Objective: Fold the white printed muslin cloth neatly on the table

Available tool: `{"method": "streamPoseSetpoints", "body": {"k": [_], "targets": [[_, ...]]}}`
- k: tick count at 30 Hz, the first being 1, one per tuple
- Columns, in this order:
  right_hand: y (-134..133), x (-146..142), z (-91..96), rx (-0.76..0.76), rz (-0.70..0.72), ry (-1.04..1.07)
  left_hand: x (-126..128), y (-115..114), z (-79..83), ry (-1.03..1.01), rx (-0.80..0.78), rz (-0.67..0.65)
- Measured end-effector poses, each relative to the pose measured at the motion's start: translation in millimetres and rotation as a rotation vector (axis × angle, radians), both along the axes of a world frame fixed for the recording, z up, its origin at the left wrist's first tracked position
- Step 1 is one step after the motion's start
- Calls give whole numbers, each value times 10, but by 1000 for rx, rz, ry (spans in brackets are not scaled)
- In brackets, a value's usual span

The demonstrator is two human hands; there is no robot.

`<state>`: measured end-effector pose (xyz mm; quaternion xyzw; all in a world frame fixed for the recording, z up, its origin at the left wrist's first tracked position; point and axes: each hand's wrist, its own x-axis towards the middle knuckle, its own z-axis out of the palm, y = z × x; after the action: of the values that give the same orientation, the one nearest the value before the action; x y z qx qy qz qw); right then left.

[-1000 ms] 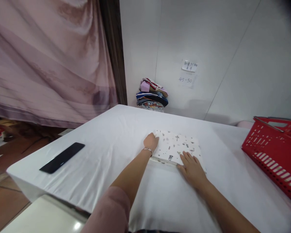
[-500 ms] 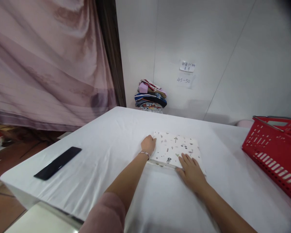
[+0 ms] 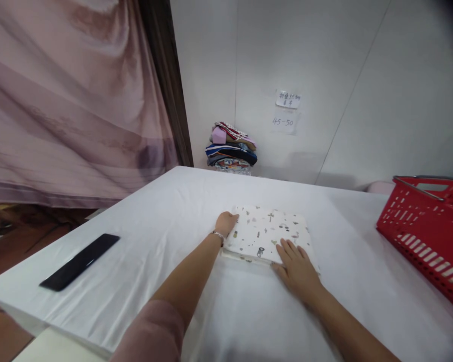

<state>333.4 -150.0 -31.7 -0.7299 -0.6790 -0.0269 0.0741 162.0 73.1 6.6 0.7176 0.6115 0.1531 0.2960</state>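
Note:
A folded white cloth with small printed figures (image 3: pixel 270 232) lies in the middle of the table with the white cover (image 3: pixel 166 221). My left hand (image 3: pixel 225 221) rests at the cloth's left edge, with its fingers curled under or against that edge. My right hand (image 3: pixel 296 266) lies flat on the cloth's near right corner, fingers stretched out and slightly apart. A thin bracelet sits on my left wrist.
A black flat device (image 3: pixel 79 261) lies near the table's left edge. A red plastic basket (image 3: pixel 426 236) stands at the right. A pile of folded clothes (image 3: pixel 231 150) sits behind the table by the wall. A pink curtain (image 3: pixel 71 100) hangs at the left.
My hands stay on the folded cloth in nearly the same places. The camera has shifted a little, so everything sits slightly more to the left.

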Motion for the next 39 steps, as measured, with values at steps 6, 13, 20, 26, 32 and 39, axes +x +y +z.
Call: {"method": "streamPoseSetpoints", "body": {"k": [6, 13, 20, 26, 32, 39], "targets": [[4, -8, -10, 6, -3, -18, 51, 126, 143, -4, -8, -36], [5, 7, -22, 15, 6, -25, 287, 177, 127, -11, 34, 36], [-3, 4, -7, 20, 12, -19, 315, 223, -28, -19, 24, 144], [-3, -10, 4, 0, 2, -14, 298, 281, 19, -29, -1, 93], [-1, -2, -20, -4, -5, -11, 339, 341, 36, -23, 11, 96], [0, -3, 11, -25, -2, -25, 310, 391, -15, -42, -41, 76]]}}
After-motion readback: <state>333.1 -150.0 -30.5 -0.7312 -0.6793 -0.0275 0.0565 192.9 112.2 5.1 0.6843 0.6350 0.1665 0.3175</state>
